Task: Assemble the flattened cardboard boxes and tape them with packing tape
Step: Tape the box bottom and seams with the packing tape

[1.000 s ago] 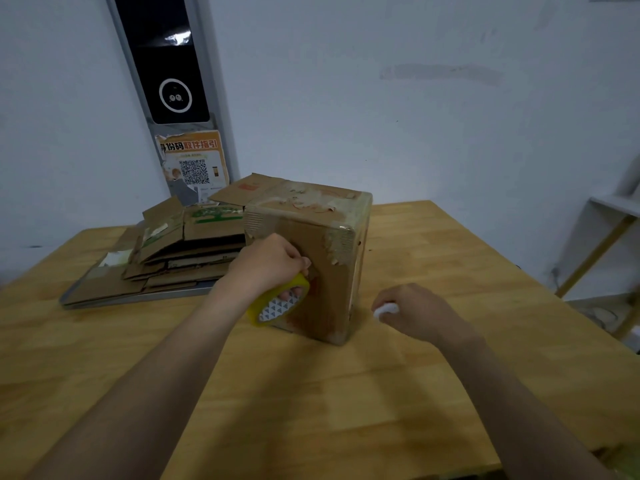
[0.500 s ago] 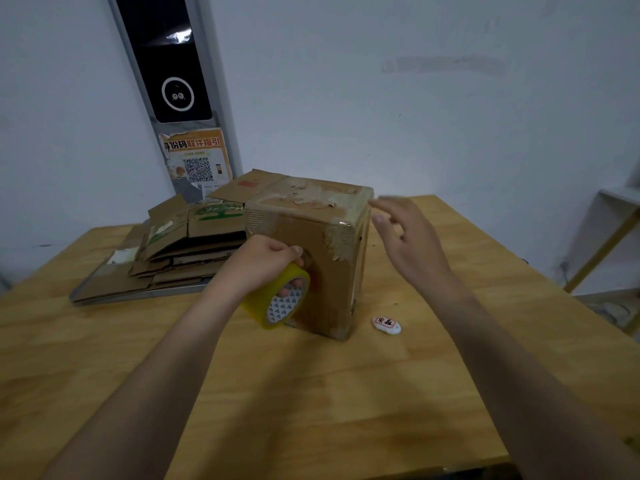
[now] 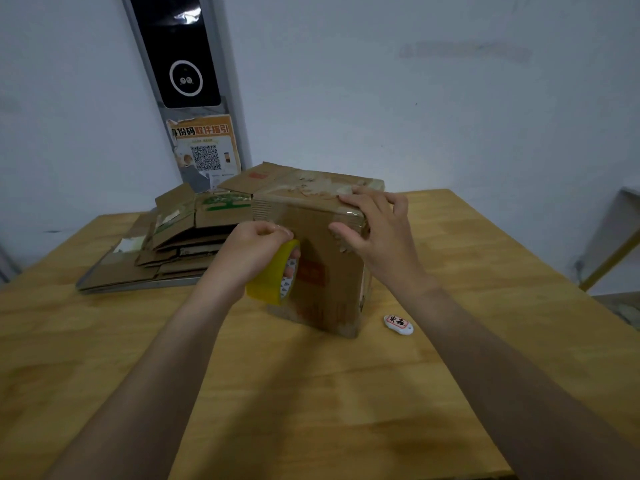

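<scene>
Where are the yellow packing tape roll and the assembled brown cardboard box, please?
yellow packing tape roll (image 3: 267, 289): head view, outer yellow band.
assembled brown cardboard box (image 3: 330, 306): head view, front face.

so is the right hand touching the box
Touching. The head view shows the right hand pressed on a top corner of the box, fingers above, thumb on front.

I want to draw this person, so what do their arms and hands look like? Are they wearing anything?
Both arms are bare as far as the picture shows: no sleeves on the left arm or right arm. The left hand and right hand wear no gloves, and I see no watch, bracelet or rings. The fingers are bare too.
</scene>
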### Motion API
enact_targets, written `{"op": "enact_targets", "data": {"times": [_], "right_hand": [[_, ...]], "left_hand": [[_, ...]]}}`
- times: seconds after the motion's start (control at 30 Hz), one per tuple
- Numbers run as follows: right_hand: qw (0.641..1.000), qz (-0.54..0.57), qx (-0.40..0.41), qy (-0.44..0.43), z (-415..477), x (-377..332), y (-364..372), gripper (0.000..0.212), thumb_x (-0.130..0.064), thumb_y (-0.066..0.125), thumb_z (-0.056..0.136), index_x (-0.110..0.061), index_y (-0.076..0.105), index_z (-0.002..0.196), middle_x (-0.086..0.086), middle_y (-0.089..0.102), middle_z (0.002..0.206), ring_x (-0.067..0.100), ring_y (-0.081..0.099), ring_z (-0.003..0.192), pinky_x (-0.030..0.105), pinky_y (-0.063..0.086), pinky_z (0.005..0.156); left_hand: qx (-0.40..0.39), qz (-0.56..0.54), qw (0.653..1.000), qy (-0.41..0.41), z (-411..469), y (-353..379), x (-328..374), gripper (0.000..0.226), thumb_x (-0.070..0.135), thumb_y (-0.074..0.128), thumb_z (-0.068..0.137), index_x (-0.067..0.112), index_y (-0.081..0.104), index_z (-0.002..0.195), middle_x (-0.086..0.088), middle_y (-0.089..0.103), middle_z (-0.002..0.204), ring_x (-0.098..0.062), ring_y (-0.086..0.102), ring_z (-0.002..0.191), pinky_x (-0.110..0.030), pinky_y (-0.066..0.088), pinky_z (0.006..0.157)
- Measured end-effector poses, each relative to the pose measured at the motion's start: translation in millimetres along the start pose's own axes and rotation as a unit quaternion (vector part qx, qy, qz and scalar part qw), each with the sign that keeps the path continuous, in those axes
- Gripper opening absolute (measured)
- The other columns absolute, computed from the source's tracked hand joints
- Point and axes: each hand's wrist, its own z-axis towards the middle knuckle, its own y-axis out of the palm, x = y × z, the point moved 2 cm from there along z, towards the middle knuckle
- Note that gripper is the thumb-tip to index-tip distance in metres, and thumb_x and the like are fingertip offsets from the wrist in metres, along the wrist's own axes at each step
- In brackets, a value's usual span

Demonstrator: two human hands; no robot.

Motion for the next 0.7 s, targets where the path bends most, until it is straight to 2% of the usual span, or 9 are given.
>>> {"op": "enact_targets", "data": {"times": [0.13, 0.23, 0.3, 0.4, 0.47, 0.5, 0.6, 0.7], "right_hand": [[1.0, -0.005, -0.018, 0.004, -4, 1, -2, 0.07, -0.072, 0.063, 0.078, -0.032, 0.055, 0.135, -0.009, 0.053, 0.144, 0.027, 0.037, 0.127, 0.042, 0.043, 0.106], [1.0, -0.013, -0.027, 0.002, -5, -4, -6, 0.071, -0.069, 0.067, 0.077, -0.03, 0.056, 0.136, -0.007, 0.052, 0.144, 0.029, 0.038, 0.127, 0.044, 0.044, 0.106], [0.999, -0.023, -0.041, -0.002, -7, -6, -10, 0.071, -0.067, 0.069, 0.078, -0.029, 0.057, 0.137, -0.008, 0.051, 0.146, 0.028, 0.037, 0.128, 0.041, 0.041, 0.108], [0.996, 0.034, -0.078, 0.015, -6, -7, -20, 0.059, -0.068, 0.054, 0.09, -0.033, 0.057, 0.138, -0.011, 0.05, 0.147, 0.017, 0.031, 0.13, 0.028, 0.031, 0.11], [0.989, 0.122, -0.07, 0.042, -1, -6, -28, 0.048, -0.057, 0.039, 0.1, -0.032, 0.061, 0.135, -0.013, 0.055, 0.141, 0.009, 0.034, 0.127, 0.018, 0.025, 0.108], [0.984, 0.158, -0.049, 0.058, 1, -5, -32, 0.044, -0.049, 0.036, 0.104, -0.03, 0.062, 0.134, -0.012, 0.058, 0.138, 0.005, 0.04, 0.126, 0.016, 0.027, 0.108], [0.963, 0.217, -0.01, 0.158, 4, 10, -36, 0.036, -0.028, 0.039, 0.107, -0.026, 0.054, 0.14, -0.007, 0.053, 0.138, -0.001, 0.049, 0.124, 0.027, 0.04, 0.109], [0.934, 0.212, -0.074, 0.278, 2, 30, -24, 0.051, -0.021, 0.046, 0.103, -0.023, 0.038, 0.153, 0.0, 0.041, 0.156, 0.018, 0.046, 0.136, 0.04, 0.043, 0.11]], "left_hand": [[-0.017, -0.063, 0.998, -0.018, -2, 5, 2, 0.013, 0.019, 0.064, 0.101, 0.009, 0.068, 0.108, -0.008, 0.079, 0.079, -0.019, 0.071, 0.055, -0.029, 0.06, 0.053], [-0.041, -0.104, 0.993, -0.032, -6, 10, 3, 0.017, 0.017, 0.062, 0.102, 0.01, 0.06, 0.118, -0.013, 0.079, 0.086, -0.025, 0.07, 0.061, -0.037, 0.061, 0.063], [-0.052, -0.124, 0.99, -0.036, -10, 14, 4, 0.023, 0.017, 0.06, 0.103, 0.009, 0.054, 0.124, -0.014, 0.079, 0.09, -0.027, 0.071, 0.063, -0.038, 0.059, 0.065], [-0.047, -0.137, 0.989, -0.038, -18, 20, 7, 0.031, 0.017, 0.061, 0.103, 0.011, 0.045, 0.129, -0.013, 0.08, 0.093, -0.025, 0.075, 0.065, -0.035, 0.06, 0.055], [-0.032, -0.13, 0.99, -0.033, -22, 23, 7, 0.035, 0.016, 0.062, 0.102, 0.015, 0.04, 0.13, -0.013, 0.078, 0.1, -0.024, 0.076, 0.066, -0.033, 0.059, 0.051], [-0.026, -0.12, 0.992, -0.027, -23, 25, 6, 0.036, 0.016, 0.062, 0.103, 0.016, 0.039, 0.13, -0.013, 0.076, 0.104, -0.024, 0.076, 0.067, -0.033, 0.059, 0.052], [-0.015, -0.072, 0.997, -0.01, -25, 27, 1, 0.036, 0.017, 0.061, 0.104, 0.018, 0.038, 0.131, -0.01, 0.074, 0.106, -0.023, 0.077, 0.069, -0.038, 0.061, 0.063], [-0.012, -0.031, 0.999, -0.018, -24, 31, -8, 0.038, 0.019, 0.061, 0.104, 0.02, 0.036, 0.132, -0.009, 0.071, 0.112, -0.021, 0.078, 0.07, -0.037, 0.06, 0.064]]}}
